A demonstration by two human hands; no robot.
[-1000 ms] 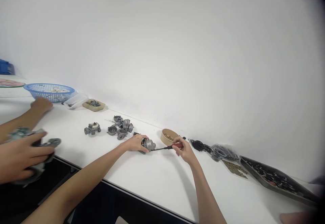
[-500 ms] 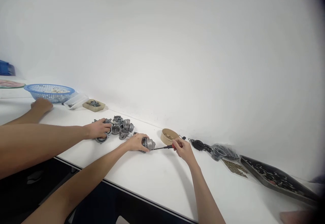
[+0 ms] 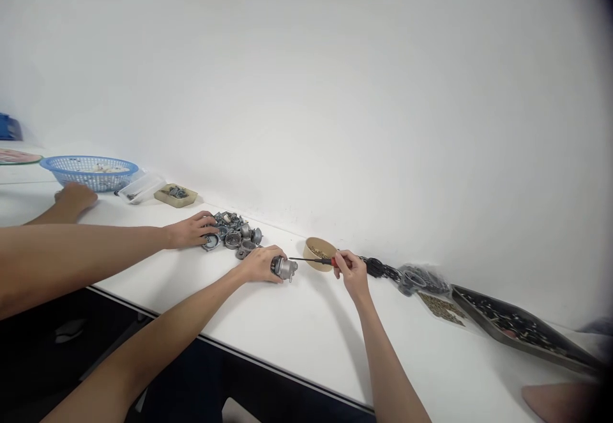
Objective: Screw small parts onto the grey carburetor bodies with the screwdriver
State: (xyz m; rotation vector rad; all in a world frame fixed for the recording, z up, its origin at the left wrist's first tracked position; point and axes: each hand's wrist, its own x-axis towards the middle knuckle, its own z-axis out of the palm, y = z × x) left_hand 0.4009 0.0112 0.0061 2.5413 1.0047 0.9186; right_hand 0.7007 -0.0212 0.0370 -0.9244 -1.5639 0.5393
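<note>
My left hand [image 3: 262,264] is wrapped round a grey metal housing [image 3: 287,269] just above or on the white table, its narrower end facing right. In my right hand [image 3: 353,273] is a screwdriver [image 3: 311,260] with a red and black handle and a long dark shaft pointing left. Its tip lies beside the upper edge of the housing; whether they touch I cannot tell. Behind the screwdriver stands a round tan tub [image 3: 320,244] of small brass-coloured pieces, perhaps screws. A pile of similar grey metal parts [image 3: 233,239] lies left of my left hand.
A co-worker's hand [image 3: 191,230] rests on the pile from the left; another hand [image 3: 76,198] lies near a blue basket [image 3: 90,180]. A tan tray [image 3: 176,202] and clear box [image 3: 141,188] stand behind. Black cables [image 3: 378,267] and a long dark tray [image 3: 507,337] lie right.
The screwdriver has risen from the housing's right end to beside its upper edge, my right hand shifting slightly up and right. The housing has turned a little. The co-worker's hand on the pile has moved.
</note>
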